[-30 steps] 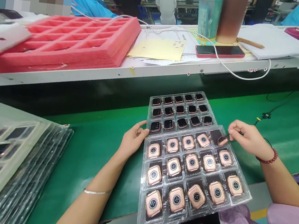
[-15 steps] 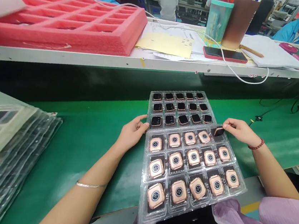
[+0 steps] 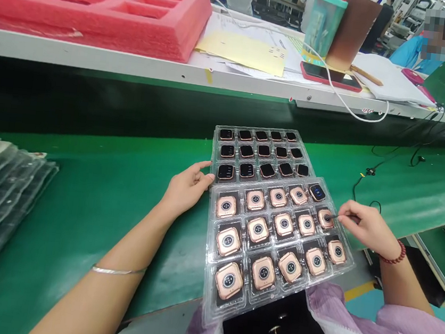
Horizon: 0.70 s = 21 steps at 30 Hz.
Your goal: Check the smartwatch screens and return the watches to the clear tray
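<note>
A clear plastic tray (image 3: 245, 250) holds rose-gold smartwatches with their sensor backs up, such as the smartwatch (image 3: 228, 280) at its near left. Its upper right pocket holds a smartwatch (image 3: 317, 192) lying screen up, lit. Against its far side lies a second clear tray (image 3: 234, 164) of smartwatches with dark screens up. My left hand (image 3: 188, 189) grips the trays' left edge where they meet, thumb and forefinger at the rim. In my closed right hand (image 3: 368, 226) is a thin dark pointed tool (image 3: 336, 217), its tip at a sensor-up smartwatch (image 3: 325, 219) in the right column.
Stacked clear trays (image 3: 3, 217) stand at the left on the green bench mat (image 3: 112, 219). The shelf (image 3: 137, 66) above bears a red foam tray (image 3: 157, 36), papers, a phone (image 3: 331, 76) and a teal cup (image 3: 324, 28). Black cables (image 3: 359, 185) lie at right. A person in blue sits beyond.
My right hand has let go of the upper right smartwatch, which now lies flat, screen up. It has moved nearer, to the smartwatch below. My left hand stays at the trays' edge.
</note>
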Motion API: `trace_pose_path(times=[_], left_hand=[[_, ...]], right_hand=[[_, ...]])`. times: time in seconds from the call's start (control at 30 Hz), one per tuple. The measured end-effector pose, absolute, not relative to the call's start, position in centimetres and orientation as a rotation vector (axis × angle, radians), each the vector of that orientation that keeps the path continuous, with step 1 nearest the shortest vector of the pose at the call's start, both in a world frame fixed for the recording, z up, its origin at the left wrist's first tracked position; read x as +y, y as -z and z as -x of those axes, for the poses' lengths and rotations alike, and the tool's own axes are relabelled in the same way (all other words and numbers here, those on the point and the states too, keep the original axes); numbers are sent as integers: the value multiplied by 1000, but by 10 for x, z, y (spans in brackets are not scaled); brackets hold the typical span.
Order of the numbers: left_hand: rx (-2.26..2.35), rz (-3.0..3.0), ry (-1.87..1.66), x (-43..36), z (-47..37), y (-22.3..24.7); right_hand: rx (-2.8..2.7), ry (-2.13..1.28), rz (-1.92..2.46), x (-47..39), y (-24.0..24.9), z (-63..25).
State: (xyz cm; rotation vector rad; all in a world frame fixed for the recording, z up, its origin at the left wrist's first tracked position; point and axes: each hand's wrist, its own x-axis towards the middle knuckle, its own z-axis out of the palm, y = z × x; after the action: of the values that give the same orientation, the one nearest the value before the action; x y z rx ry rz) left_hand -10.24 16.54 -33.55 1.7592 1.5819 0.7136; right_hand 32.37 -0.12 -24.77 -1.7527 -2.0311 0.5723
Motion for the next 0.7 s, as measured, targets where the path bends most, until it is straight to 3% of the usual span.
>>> trace_pose_path(times=[0.7], left_hand=[[1649, -1747, -680, 159, 95, 322]], right_hand=[[-1836, -699, 1792, 8, 262, -329]])
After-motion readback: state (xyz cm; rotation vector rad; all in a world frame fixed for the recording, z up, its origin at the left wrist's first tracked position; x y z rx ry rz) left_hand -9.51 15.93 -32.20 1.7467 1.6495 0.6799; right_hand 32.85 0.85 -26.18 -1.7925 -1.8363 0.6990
